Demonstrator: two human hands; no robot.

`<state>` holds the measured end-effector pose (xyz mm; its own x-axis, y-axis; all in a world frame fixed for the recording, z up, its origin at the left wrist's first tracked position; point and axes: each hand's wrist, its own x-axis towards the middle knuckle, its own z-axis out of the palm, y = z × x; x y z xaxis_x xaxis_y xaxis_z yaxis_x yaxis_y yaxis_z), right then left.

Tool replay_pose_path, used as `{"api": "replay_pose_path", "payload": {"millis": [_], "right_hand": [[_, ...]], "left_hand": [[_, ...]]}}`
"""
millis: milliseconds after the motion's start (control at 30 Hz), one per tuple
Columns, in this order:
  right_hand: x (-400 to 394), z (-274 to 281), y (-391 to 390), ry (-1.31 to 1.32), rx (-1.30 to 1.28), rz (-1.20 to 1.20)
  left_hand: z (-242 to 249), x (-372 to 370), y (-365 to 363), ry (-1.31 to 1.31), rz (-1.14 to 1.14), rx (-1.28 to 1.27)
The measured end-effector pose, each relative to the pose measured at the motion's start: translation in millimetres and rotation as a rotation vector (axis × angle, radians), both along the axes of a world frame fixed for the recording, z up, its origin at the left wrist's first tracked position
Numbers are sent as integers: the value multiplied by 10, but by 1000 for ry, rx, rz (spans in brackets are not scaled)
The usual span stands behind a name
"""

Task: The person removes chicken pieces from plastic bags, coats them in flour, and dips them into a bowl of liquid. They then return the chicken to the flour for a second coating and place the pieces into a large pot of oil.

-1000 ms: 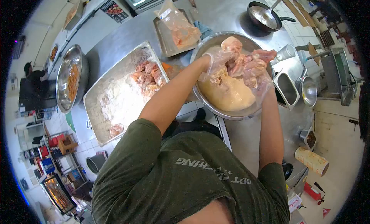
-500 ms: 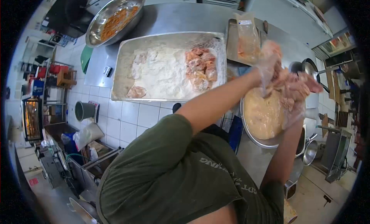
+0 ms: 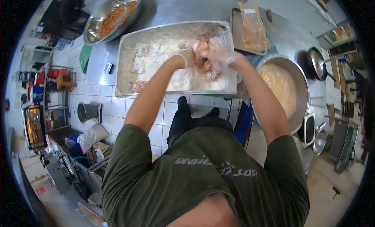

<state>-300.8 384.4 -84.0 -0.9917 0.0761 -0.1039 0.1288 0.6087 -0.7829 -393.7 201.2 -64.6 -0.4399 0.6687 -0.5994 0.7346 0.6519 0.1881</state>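
Both hands, in clear plastic gloves, are at the right part of a large metal tray (image 3: 124,67) holding white flour (image 3: 162,61). Raw chicken pieces (image 3: 205,65), partly dusted with flour, lie between them. My left hand (image 3: 186,57) is at the left side of this chicken, my right hand (image 3: 225,57) at its right side. Motion smears the fingers of both, so their grip does not show. A few floured pieces (image 3: 138,86) lie at the tray's left end. To the right stands a metal bowl (image 3: 301,86) of pale yellow batter (image 3: 279,88).
Behind the batter bowl, a smaller tray (image 3: 236,31) carries a plastic bag (image 3: 252,24) with orange residue. A steel bowl (image 3: 91,31) with orange bits stands at the back left. Frying pans (image 3: 317,65) are at the right, beyond the batter bowl.
Both hands have moved left from above the batter bowl to the flour tray. The chicken they held over the batter is no longer there. My body has turned toward the tray.
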Motion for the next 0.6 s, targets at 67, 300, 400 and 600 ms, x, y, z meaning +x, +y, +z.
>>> {"api": "replay_pose_path", "payload": {"millis": [67, 300, 400, 600], "right_hand": [[191, 184, 259, 27, -154, 76], [320, 497, 929, -240, 950, 357], [413, -133, 724, -375, 593, 309], [300, -518, 555, -437, 611, 369]], "left_hand": [[-122, -36, -163, 112, -286, 98], [472, 88, -286, 18, -48, 700], [490, 73, -408, 73, 64, 615], [-30, -130, -1219, 102, 239, 690]]}}
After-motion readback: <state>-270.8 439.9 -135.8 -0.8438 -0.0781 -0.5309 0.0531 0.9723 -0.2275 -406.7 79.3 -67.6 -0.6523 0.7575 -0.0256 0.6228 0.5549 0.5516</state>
